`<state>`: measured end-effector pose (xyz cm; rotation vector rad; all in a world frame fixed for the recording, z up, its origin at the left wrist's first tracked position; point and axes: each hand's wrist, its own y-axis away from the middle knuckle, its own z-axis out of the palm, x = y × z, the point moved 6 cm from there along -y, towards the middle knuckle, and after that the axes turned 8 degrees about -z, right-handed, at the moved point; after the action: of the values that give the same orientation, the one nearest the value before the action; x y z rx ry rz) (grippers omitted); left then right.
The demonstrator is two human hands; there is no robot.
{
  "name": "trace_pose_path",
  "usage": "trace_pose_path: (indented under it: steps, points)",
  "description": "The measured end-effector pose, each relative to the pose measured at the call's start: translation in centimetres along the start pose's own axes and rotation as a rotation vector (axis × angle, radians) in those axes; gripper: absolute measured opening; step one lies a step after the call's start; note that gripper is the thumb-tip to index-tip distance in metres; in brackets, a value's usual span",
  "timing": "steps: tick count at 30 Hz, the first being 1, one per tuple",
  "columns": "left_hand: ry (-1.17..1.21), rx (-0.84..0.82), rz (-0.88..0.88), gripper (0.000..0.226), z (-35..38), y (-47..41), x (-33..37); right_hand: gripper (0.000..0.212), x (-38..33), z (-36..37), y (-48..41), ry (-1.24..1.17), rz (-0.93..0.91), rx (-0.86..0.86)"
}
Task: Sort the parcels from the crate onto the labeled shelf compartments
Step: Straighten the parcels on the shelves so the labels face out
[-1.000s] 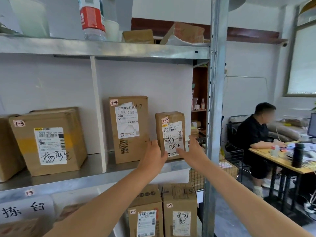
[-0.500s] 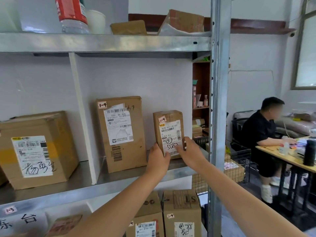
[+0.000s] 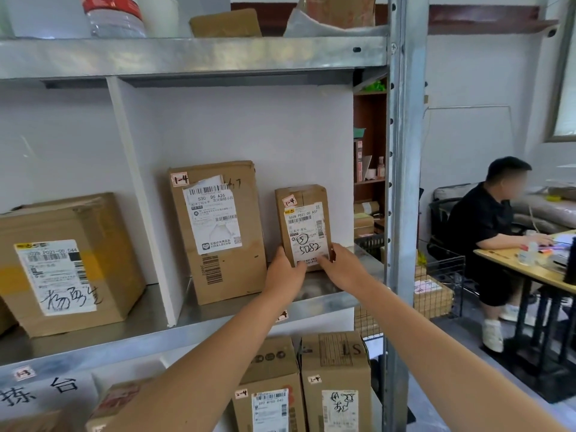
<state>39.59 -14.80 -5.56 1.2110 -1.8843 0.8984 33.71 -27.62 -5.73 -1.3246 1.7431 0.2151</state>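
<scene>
1. The small parcel point(image 3: 304, 226) is found upright in the right-hand compartment of the middle shelf point(image 3: 218, 310), with its printed label facing near. A handwritten "1-4" tag is fixed at its upper left corner.
2. The left hand point(image 3: 285, 272) is closed round the parcel's lower left edge, and its fingers are hidden behind the box.
3. The right hand point(image 3: 341, 269) is closed round the lower right corner, with the thumb laid on the label face.
4. The parcel's bottom edge is largely covered by both hands. Contact with the shelf cannot be confirmed.
5. A tall parcel point(image 3: 218, 229), also tagged "1-4", is seen standing just left of the small parcel in the same compartment. The two are apart.
6. A white divider point(image 3: 140, 198) is noted to the left. Beyond it, a large parcel point(image 3: 68, 263) is lodged in the neighbouring compartment.
7. Two lower parcels point(image 3: 336, 378) are stood side by side on the shelf beneath.
8. A steel upright point(image 3: 400, 182) bounds the shelving on the right.
9. Far right, a seated person point(image 3: 486, 222) is observed at a wooden table point(image 3: 523, 269).
</scene>
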Motion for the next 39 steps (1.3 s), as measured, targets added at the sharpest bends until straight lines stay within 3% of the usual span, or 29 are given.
trace_pose_path:
  steps: [6,14,25,34,39]
  points:
    - [-0.018,0.038,0.035,0.042,-0.5,2.0,-0.1,0.051,-0.2,-0.2,2.7,0.029,-0.003,0.044]
    - [-0.223,0.015,0.316,0.052,-2.3,8.0,0.0,0.056,-2.1,0.5,7.8,0.199,-0.089,-0.001]
    - [-0.480,0.130,0.456,0.046,-14.2,14.7,-2.7,0.057,-14.2,4.8,14.5,0.260,-0.356,-0.092]
    - [-0.597,0.254,0.195,0.053,-28.9,21.5,-13.9,0.061,-24.2,15.9,21.5,0.236,-0.425,-0.251]
    - [-0.676,0.252,0.027,0.056,-36.9,28.3,-23.5,0.058,-30.2,26.3,26.9,0.231,-0.523,-0.400]
